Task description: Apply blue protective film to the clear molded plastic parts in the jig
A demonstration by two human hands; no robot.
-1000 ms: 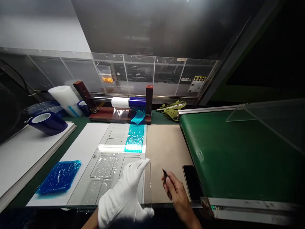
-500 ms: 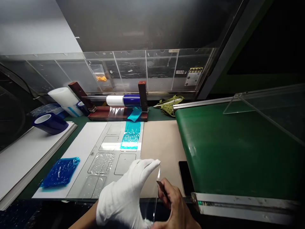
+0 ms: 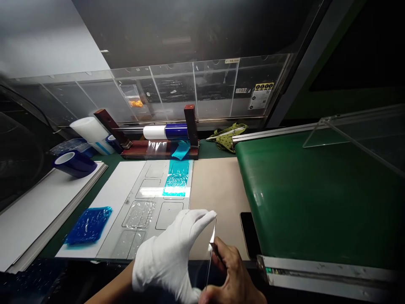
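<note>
My left hand point(image 3: 171, 257), in a white glove, grips a thin clear pane point(image 3: 213, 233) by its edges, with the fingers at the top and the thumb side low. The pane is tilted nearly edge-on, so its face barely shows. My bare right hand point(image 3: 232, 270) is closed around a small dark flat piece point(image 3: 215, 248), perhaps a blade, whose end meets the pane's near edge. The right thumb lies by the pane's lower end. Behind the hands lies a clear template sheet point(image 3: 152, 226) with outlined rectangles and strips of clear and turquoise film point(image 3: 175, 183).
A wooden stand point(image 3: 190, 126) holds white and blue film rolls. Blue film pieces point(image 3: 90, 226) lie at left, near a loose blue roll point(image 3: 75, 164) on stacked white sheets. A phone point(image 3: 249, 234) sits beside the green conveyor belt point(image 3: 316, 198) at right.
The view has shifted slightly, so the scene sits a little to the right. The dark piece in my right hand has turned slightly against the pane's edge; both grips remain.
</note>
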